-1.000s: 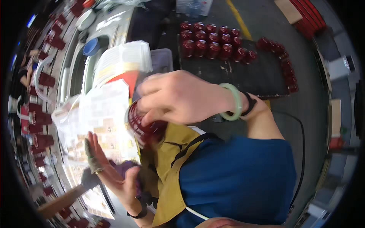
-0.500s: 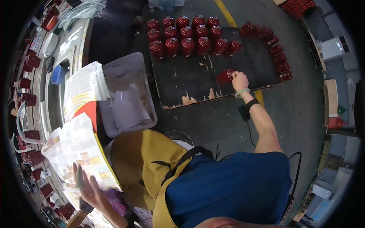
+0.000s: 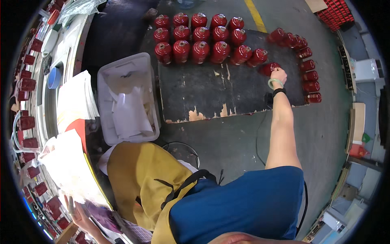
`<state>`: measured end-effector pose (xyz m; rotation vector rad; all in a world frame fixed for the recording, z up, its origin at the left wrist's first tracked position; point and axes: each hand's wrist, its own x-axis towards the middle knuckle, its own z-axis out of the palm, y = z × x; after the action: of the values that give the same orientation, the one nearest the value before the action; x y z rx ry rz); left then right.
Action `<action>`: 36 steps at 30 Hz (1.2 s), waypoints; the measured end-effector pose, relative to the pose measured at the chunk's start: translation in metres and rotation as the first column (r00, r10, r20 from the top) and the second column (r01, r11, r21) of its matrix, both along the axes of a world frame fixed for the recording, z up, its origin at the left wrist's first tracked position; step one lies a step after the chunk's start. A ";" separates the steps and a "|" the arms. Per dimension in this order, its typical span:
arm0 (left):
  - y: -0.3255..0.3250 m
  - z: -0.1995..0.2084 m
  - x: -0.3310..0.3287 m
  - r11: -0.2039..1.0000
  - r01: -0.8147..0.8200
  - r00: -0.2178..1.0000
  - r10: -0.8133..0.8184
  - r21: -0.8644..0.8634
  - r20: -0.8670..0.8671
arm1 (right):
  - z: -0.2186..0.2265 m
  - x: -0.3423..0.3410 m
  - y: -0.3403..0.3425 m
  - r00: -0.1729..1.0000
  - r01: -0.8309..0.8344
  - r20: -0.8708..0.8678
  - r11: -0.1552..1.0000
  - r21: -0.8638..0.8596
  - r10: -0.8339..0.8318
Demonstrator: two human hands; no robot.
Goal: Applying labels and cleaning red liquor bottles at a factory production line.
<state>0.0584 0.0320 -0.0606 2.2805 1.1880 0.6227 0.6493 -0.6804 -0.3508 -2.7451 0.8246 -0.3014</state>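
Right hand (image 3: pixel 278 75) with fingers closed round a red jar (image 3: pixel 268 69), long axis slanting sideways (any lettering blurred, top end unclear), at the black board (image 3: pixel 203 91)'s right, beside rows of jars (image 3: pixel 200 52), left hand (image 3: pixel 82 220) with fingers extended, near left, by papers (image 3: pixel 69 162).

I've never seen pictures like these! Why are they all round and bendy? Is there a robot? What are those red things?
No robot here: these are a person's own bare hands. Every picture comes from a camera worn on the head, looking down. Its very wide lens makes straight edges curve.

The right hand holds a red can over the black board. Other red cans stand there in rows, with more in a line along the right side. The left hand is open beside the bright papers. Between papers and board sits a pale tub with white sheets inside.
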 end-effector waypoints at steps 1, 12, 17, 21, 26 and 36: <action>0.001 0.004 -0.005 0.999 0.026 1.000 -0.025 0.038 -0.008 | 0.004 0.008 0.001 1.000 0.015 0.013 1.000 -0.004 -0.014; -0.013 -0.003 -0.010 0.998 -0.049 0.998 0.050 0.027 -0.030 | 0.042 0.126 0.004 0.926 -0.287 0.137 0.893 -0.348 0.351; -0.014 -0.011 -0.026 0.993 -0.036 0.996 0.045 0.115 -0.075 | 0.020 0.145 0.048 0.910 -0.380 0.095 0.904 -0.194 0.403; -0.019 -0.021 -0.032 0.991 -0.110 0.994 0.111 0.077 -0.010 | 0.002 0.148 0.058 0.940 -0.336 -0.009 0.918 -0.210 0.342; -0.021 -0.024 -0.035 0.991 -0.095 0.995 0.096 0.092 -0.005 | 0.007 0.162 0.066 0.967 -0.254 -0.057 0.957 -0.142 0.249; -0.055 -0.007 -0.052 0.961 -0.166 0.983 0.179 0.221 -0.042 | 0.053 0.093 0.104 0.642 -0.734 0.332 0.680 0.006 0.691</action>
<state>0.0063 -0.0232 -0.0672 2.4064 1.4225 0.7858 0.7421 -0.5762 -0.2975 -2.5368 -0.3466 -0.4527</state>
